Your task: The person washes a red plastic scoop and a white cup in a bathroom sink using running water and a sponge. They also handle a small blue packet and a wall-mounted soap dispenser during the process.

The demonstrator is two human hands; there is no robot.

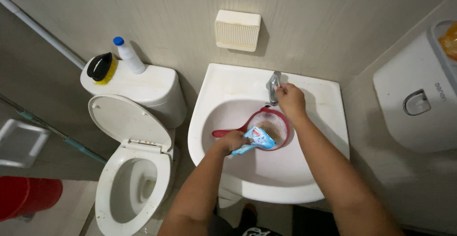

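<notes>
Head view: my left hand (232, 141) grips a blue sachet (257, 140), tipped over the red dipper (269, 127) sitting in the sink (314, 179). My right hand (289, 99) is clenched on the tap (273, 86). Dipper looks foamy, so mixing step. Next: steady pour, gentle tap turn.

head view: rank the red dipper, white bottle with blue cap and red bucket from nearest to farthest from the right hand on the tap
From the right hand on the tap:
1. Red dipper, in the sink just below the hand.
2. White bottle with blue cap, on the toilet tank to the left.
3. Red bucket, on the floor at the far lower left.
</notes>
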